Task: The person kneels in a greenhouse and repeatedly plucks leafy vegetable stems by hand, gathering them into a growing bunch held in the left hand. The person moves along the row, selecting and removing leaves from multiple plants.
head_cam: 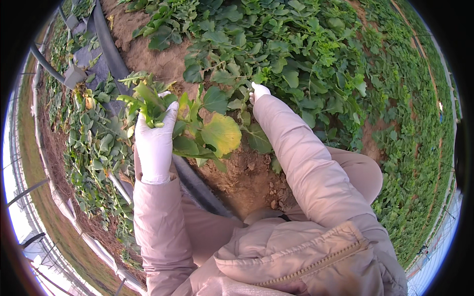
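A bunch of green leaves and stems [148, 101] is held in my left hand [157, 137], which wears a white glove. Just right of that hand, several broad leaves spread out, one of them a yellowing leaf [221, 134] above the bare soil. My right hand [259, 91], also white-gloved, reaches into the edge of the leafy green plants [289, 59]. Its fingers are bent among stems and leaves, and most of them are hidden, so what they grip does not show clearly.
A dark hose or pipe [107, 48] runs along the bed's left side, by a grey block [75, 76]. Picked or wilting leaves [100, 148] lie further left. Brown soil [248, 181] lies between my knees. Leafy rows fill the right side, inside a greenhouse-like frame.
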### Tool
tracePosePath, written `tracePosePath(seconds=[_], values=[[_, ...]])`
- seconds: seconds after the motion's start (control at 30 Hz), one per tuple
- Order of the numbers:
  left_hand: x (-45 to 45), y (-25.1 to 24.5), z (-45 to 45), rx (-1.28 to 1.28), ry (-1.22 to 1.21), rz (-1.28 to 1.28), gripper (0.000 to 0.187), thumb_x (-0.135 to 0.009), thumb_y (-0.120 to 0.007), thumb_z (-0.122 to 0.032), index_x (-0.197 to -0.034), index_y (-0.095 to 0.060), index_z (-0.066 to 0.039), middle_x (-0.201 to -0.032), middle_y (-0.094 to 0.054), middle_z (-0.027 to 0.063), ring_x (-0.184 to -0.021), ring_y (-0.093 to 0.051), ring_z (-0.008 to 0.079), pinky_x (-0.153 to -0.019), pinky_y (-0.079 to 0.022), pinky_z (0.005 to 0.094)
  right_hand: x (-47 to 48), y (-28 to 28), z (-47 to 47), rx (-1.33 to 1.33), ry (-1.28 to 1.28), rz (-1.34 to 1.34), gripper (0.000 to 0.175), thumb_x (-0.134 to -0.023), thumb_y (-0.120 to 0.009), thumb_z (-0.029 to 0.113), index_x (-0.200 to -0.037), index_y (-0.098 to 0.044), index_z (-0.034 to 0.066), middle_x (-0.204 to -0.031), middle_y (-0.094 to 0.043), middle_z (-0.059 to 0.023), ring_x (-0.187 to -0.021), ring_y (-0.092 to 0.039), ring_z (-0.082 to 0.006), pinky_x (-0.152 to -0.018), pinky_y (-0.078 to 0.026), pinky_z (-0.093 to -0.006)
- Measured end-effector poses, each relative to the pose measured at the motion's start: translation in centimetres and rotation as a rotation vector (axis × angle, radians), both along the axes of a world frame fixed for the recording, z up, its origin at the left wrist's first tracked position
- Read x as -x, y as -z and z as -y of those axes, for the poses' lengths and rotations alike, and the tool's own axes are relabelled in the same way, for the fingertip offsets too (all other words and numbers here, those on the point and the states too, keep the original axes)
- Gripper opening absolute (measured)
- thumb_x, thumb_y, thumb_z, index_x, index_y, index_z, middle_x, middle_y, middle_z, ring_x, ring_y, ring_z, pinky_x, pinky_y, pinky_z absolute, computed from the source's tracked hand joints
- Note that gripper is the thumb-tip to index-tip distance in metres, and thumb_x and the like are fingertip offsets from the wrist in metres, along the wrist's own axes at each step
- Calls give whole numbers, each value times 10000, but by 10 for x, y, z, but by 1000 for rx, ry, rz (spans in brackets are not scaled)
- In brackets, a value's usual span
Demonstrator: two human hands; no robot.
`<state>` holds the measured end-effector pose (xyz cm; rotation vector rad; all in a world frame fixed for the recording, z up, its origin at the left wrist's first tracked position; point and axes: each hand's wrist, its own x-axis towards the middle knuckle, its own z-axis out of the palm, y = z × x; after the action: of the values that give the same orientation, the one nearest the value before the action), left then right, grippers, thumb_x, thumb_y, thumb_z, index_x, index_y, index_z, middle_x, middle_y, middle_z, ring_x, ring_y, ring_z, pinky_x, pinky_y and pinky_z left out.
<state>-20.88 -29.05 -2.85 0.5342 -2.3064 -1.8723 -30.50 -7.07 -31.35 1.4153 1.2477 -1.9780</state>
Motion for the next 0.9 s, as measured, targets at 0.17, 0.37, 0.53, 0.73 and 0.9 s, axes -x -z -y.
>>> tracePosePath(seconds=[0.17,0.37,0.53,0.73,0.9], values=[[1,3,-3,-10,17,48,257,-803,-676,-60,-1037,-587,0,-913,-616,21,-753,-555,79,-653,-453,219,-4,-5,-10,-46,-165,-21,158,-868,-576,289,-836,-501,153,-641,-465,17,-491,-451,-102,-387,-363,-251],[3,6,-4,42,70,26,305,-806,-688,-116,-1068,-574,-7,-931,-621,22,-809,-559,77,-733,-447,209,7,-24,-23,-64,-297,62,102,-868,-545,208,-808,-483,153,-629,-453,22,-478,-428,-96,-408,-347,-255],[4,7,-5,77,75,58,288,-808,-684,-121,-1052,-580,-8,-906,-623,22,-794,-555,78,-728,-445,215,13,-40,-29,-39,-252,123,116,-870,-535,183,-789,-457,153,-609,-440,37,-477,-414,-85,-418,-337,-257],[5,3,-8,162,115,73,337,-789,-712,-158,-1068,-580,-22,-951,-623,33,-805,-563,93,-712,-456,228,21,-60,-41,31,-252,175,136,-870,-547,198,-785,-455,147,-615,-433,36,-569,-421,-105,-705,-375,-292],[3,5,-9,244,132,109,306,-801,-696,-147,-1057,-586,-21,-940,-626,28,-807,-559,84,-718,-453,227,25,-107,-37,140,-339,-41,144,-870,-547,133,-763,-451,119,-651,-455,24,-559,-458,-98,-559,-435,-256]])
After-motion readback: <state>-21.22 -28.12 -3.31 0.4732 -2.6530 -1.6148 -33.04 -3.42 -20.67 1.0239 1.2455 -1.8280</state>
